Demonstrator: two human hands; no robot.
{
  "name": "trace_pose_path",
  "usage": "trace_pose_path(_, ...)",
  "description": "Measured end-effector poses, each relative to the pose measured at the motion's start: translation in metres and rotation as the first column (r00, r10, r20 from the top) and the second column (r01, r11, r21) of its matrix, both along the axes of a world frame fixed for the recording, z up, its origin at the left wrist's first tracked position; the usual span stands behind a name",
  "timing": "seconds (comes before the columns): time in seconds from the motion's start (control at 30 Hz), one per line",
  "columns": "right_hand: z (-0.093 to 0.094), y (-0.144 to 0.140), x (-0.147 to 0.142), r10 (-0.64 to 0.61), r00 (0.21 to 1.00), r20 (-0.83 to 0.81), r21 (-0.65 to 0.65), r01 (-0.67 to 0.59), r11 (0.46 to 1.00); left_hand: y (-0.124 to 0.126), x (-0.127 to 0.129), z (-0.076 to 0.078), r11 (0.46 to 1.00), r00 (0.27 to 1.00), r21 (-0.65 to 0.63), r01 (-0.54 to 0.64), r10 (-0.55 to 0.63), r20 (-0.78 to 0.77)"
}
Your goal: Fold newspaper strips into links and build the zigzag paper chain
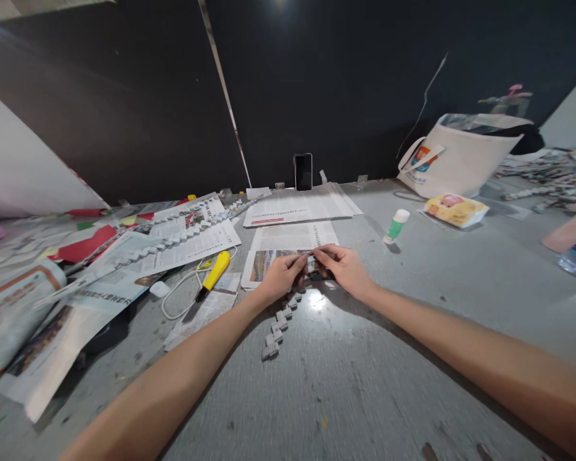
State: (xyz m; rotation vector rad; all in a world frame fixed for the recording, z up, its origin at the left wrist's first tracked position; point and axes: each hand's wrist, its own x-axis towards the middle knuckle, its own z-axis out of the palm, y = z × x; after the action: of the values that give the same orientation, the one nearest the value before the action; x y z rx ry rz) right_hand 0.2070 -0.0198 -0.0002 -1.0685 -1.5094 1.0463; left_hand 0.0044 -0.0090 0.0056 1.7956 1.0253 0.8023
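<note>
A zigzag chain of folded newspaper (279, 325) trails across the grey table toward me, its far end running up to my fingers. My left hand (282, 276) pinches that end between thumb and fingertips. From the other side my right hand (342, 266) grips the same end, thumb and forefinger close to the left ones. The fingers partly cover the folded piece between them. Just beyond both hands lie printed newspaper sheets (288, 237). To the left of my left hand is a yellow-handled cutter (217, 274).
A glue stick (396, 226) stands right of my hands, near a yellow packet (455, 210) and a white bag (465, 153). A phone (303, 171) leans against the dark wall. More paper chains (163, 244) and loose sheets cover the left side.
</note>
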Motion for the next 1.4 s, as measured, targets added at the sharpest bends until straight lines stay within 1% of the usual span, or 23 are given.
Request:
trace_pose_path(0.13,-0.0004,-0.0001,-0.0002,0.026,0.999,-0.047,0.001,-0.026,1.000,0.0023,0.0001,-0.0034,0.999,0.999,0.007,-0.054,0.054,0.003)
trace_pose_path(0.23,0.0012,-0.0006,-0.0004,0.054,0.997,-0.062,-0.009,-0.054,0.998,0.0023,-0.0001,-0.0037,0.998,0.998,0.016,-0.064,0.064,0.005)
trace_pose_path(0.37,0.0013,-0.0003,-0.0009,0.038,0.999,-0.031,-0.014,-0.038,0.999,0.0006,-0.0007,-0.0016,0.997,0.998,0.046,-0.056,0.056,-0.001)
trace_pose_path(0.47,-0.0004,0.0001,-0.0014,0.024,0.999,0.026,-0.024,-0.023,0.999,0.0005,-0.0010,-0.0009,0.997,0.998,0.048,-0.056,0.056,0.007)
trace_pose_path(0.63,-0.0003,-0.0007,-0.0001,0.016,0.997,0.077,0.009,-0.017,1.000,0.0028,-0.0007,-0.0035,0.997,0.997,0.035,-0.074,0.073,0.021)
trace_pose_path(0.77,0.0004,-0.0010,0.0001,-0.028,0.991,0.130,0.072,0.019,0.997,0.0025,0.0003,-0.0033,0.998,0.997,-0.042,-0.047,0.050,0.063)
trace_pose_path(0.9,-0.0004,-0.0012,-0.0012,-0.050,0.990,0.131,0.126,0.033,0.992,0.0020,0.0015,-0.0022,0.998,0.993,-0.048,-0.035,0.040,0.113)
trace_pose_path(0.97,-0.0009,-0.0021,-0.0016,-0.050,0.990,0.132,0.132,0.033,0.991,0.0036,0.0015,-0.0037,0.998,0.987,-0.042,-0.057,0.062,0.146)
trace_pose_path(1.07,-0.0009,-0.0043,-0.0018,-0.032,0.991,0.131,0.145,0.013,0.989,0.0077,0.0005,-0.0076,0.992,0.971,-0.042,-0.119,0.125,0.204)
trace_pose_path(1.13,-0.0002,-0.0059,-0.0020,-0.008,0.989,0.146,0.147,-0.013,0.989,0.0096,-0.0004,-0.0096,0.990,0.960,-0.062,-0.126,0.137,0.246)
trace_pose_path(1.2,0.0007,-0.0070,-0.0022,0.015,0.985,0.172,0.142,-0.039,0.989,0.0100,-0.0012,-0.0104,0.992,0.958,-0.075,-0.102,0.118,0.262)
trace_pose_path(1.33,0.0016,-0.0079,-0.0022,0.089,0.973,0.214,0.123,-0.117,0.985,0.0077,-0.0020,-0.0100,0.999,0.975,-0.030,-0.014,0.020,0.219)
trace_pose_path(1.4,0.0011,-0.0083,-0.0021,0.115,0.966,0.233,0.135,-0.150,0.979,0.0064,-0.0018,-0.0092,0.999,0.977,-0.029,0.024,-0.017,0.212)
